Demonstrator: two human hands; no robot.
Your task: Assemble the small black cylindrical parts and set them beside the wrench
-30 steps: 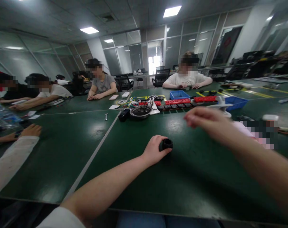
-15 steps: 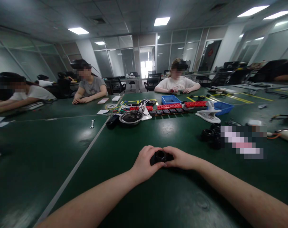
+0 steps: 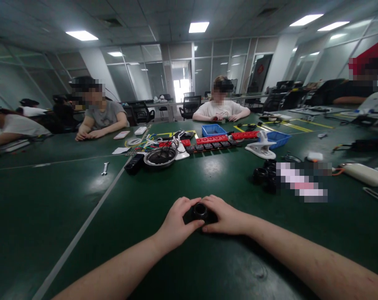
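A short black cylindrical piece with a round hole in its top (image 3: 200,216) stands on the green table (image 3: 139,233) in front of me. My left hand (image 3: 175,223) curves around its left side, thumb at the near edge and index finger at the far edge. From the other side my right hand (image 3: 226,216) closes in, fingertips at the far rim and thumb close to the left thumb. Both hands rest low at the tabletop. The lower part of the piece is shadowed and partly hidden by fingers.
Several similar black round pieces (image 3: 261,175) stand to the right. Farther back are a metal bowl (image 3: 148,161), red power strips (image 3: 211,140), a blue bin (image 3: 214,130) and a white clamp (image 3: 260,151). A wrench (image 3: 105,168) lies left. Co-workers sit around the table.
My view has turned to the right, so the surroundings shift left. My right hand's fingers now reach farther over the piece's far side, and my left hand's grip looks wider.
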